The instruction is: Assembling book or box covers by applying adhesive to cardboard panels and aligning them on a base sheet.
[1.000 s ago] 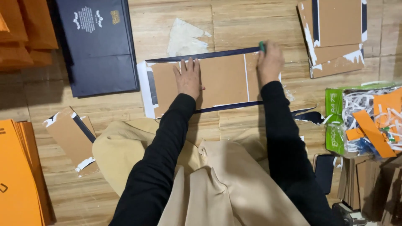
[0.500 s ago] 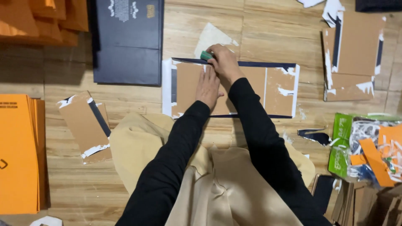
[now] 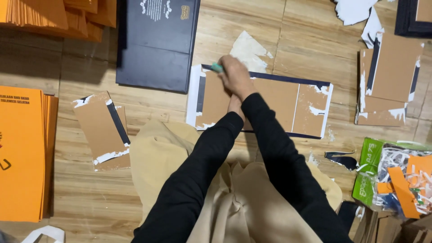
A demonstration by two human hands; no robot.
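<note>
A brown cardboard panel with dark blue edging and torn white paper remnants lies flat on the wooden floor in front of my knees. My right hand is at its top left corner, closed around a small green tool whose tip touches the panel's upper edge. My left hand rests on the panel just below, mostly covered by my right wrist and forearm. Both arms wear black sleeves and cross over my beige-clothed lap.
A dark blue cover lies beyond the panel at the left. Orange sheet stacks fill the left side. A small stripped cardboard piece lies at the left, more pieces at the right. A green bag of scraps sits at the right.
My right hand has run the green tool along the panel's top edge from the right corner to the left corner. My left hand stayed on the panel and is now under my right arm.
</note>
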